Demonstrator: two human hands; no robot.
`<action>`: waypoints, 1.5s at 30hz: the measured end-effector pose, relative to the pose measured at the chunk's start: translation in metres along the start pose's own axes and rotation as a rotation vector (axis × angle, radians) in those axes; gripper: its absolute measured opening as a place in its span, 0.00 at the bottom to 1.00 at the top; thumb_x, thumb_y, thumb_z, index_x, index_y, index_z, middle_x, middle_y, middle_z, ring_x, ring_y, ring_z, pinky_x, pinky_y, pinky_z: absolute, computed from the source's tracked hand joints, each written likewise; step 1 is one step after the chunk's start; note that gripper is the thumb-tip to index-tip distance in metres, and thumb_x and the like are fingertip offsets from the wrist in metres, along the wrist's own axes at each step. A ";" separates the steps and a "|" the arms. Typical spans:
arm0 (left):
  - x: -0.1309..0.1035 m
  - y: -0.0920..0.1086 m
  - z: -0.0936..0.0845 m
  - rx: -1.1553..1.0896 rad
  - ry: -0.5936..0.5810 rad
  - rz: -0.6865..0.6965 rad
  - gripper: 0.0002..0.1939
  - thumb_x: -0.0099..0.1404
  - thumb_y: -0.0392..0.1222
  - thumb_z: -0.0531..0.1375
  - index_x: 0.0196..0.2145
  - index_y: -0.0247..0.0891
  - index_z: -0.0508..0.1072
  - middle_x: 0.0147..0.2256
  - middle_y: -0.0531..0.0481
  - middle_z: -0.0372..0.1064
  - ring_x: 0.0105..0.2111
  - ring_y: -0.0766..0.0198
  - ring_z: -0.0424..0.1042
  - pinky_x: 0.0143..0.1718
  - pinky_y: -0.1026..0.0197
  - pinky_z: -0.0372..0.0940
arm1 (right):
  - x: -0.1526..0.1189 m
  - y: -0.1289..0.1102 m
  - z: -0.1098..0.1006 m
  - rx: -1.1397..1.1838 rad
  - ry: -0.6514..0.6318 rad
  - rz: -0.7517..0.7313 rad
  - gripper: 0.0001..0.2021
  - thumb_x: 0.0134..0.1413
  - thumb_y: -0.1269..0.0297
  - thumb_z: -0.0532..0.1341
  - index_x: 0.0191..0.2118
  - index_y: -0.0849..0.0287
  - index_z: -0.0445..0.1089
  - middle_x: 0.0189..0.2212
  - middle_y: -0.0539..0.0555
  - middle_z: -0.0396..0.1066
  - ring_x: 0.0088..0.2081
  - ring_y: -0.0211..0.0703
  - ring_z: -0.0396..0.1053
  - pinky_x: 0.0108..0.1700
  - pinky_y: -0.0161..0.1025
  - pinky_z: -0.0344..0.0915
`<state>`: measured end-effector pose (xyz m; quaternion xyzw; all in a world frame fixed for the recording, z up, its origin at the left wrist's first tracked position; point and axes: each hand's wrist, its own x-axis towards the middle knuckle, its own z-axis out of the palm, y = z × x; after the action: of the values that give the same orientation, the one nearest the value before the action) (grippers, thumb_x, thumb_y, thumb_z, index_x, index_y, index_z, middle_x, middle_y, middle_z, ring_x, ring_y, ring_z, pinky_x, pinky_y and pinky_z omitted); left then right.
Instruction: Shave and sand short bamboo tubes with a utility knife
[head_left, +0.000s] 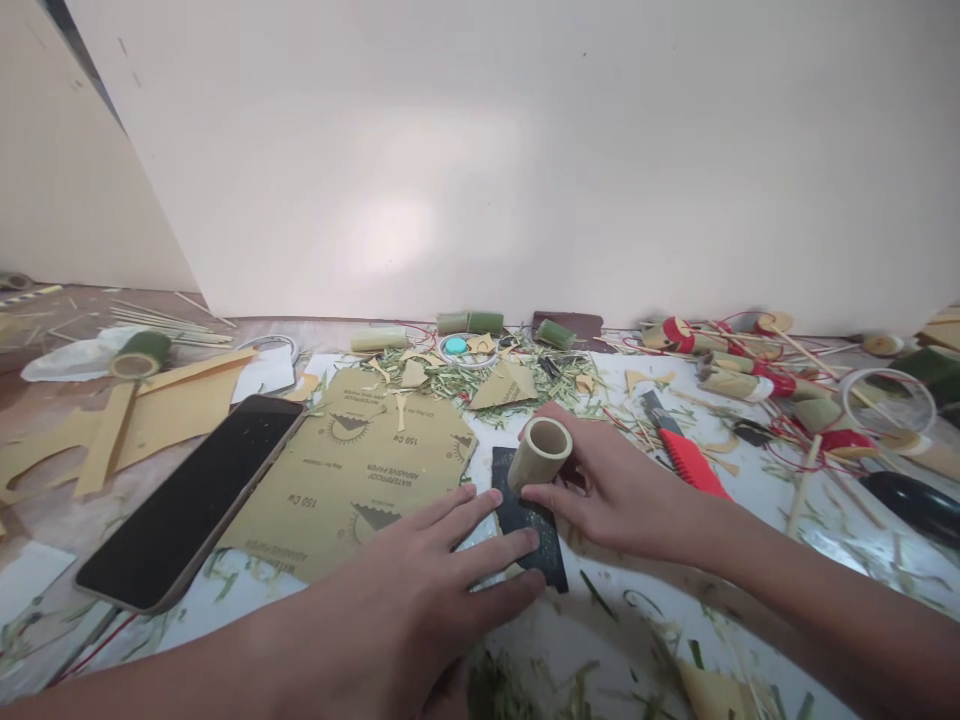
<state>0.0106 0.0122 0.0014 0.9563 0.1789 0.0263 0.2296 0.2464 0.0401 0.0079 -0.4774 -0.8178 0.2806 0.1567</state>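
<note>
My right hand (600, 480) is closed round a short, hollow bamboo tube (536, 460). The tube stands slightly tilted, its open end up and its lower end on a dark strip of sandpaper (540, 545). Flat beside it lies my left hand (450, 570), fingers spread, with fingertips on the strip's left edge. Under and beyond the left hand is a larger sheet of sandpaper (322, 490), its printed tan back facing up. A smaller sandpaper scrap (506, 385) lies just behind the tube.
A phone (191, 500) lies at the left near cut tan paper (187, 400). Green bamboo pieces (484, 322) and shavings sit along the back by a white board (487, 180). At right are a red-handled blade tool (686, 460), red-tied bamboo pieces (735, 380) and a tape ring (889, 400).
</note>
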 end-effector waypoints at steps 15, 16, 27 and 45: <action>0.001 0.001 -0.005 0.000 -0.014 -0.027 0.32 0.60 0.42 0.55 0.62 0.47 0.60 0.63 0.51 0.57 0.64 0.40 0.52 0.65 0.31 0.36 | -0.001 -0.004 0.002 0.045 -0.003 -0.023 0.08 0.56 0.68 0.59 0.31 0.55 0.56 0.27 0.47 0.62 0.28 0.37 0.59 0.30 0.37 0.59; 0.001 0.001 -0.005 0.000 -0.020 -0.034 0.31 0.60 0.42 0.55 0.62 0.47 0.60 0.62 0.51 0.58 0.64 0.40 0.52 0.65 0.31 0.35 | -0.002 -0.004 0.002 0.045 -0.006 -0.020 0.08 0.56 0.68 0.58 0.31 0.55 0.56 0.28 0.47 0.62 0.28 0.38 0.60 0.30 0.37 0.59; -0.002 0.002 -0.003 0.001 0.030 -0.036 0.32 0.59 0.42 0.56 0.61 0.48 0.61 0.61 0.49 0.61 0.63 0.38 0.54 0.64 0.28 0.32 | -0.001 0.000 0.004 0.033 -0.005 0.000 0.07 0.56 0.66 0.59 0.32 0.55 0.57 0.27 0.48 0.64 0.28 0.38 0.61 0.29 0.37 0.59; 0.001 0.004 -0.001 0.011 0.006 -0.025 0.33 0.57 0.43 0.57 0.61 0.47 0.60 0.61 0.47 0.60 0.62 0.35 0.52 0.62 0.24 0.30 | 0.002 -0.004 0.006 0.001 0.023 -0.030 0.08 0.54 0.67 0.59 0.31 0.55 0.57 0.27 0.49 0.64 0.28 0.39 0.60 0.28 0.37 0.57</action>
<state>0.0129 0.0098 0.0043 0.9552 0.1918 0.0252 0.2239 0.2393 0.0378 0.0058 -0.4682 -0.8228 0.2734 0.1705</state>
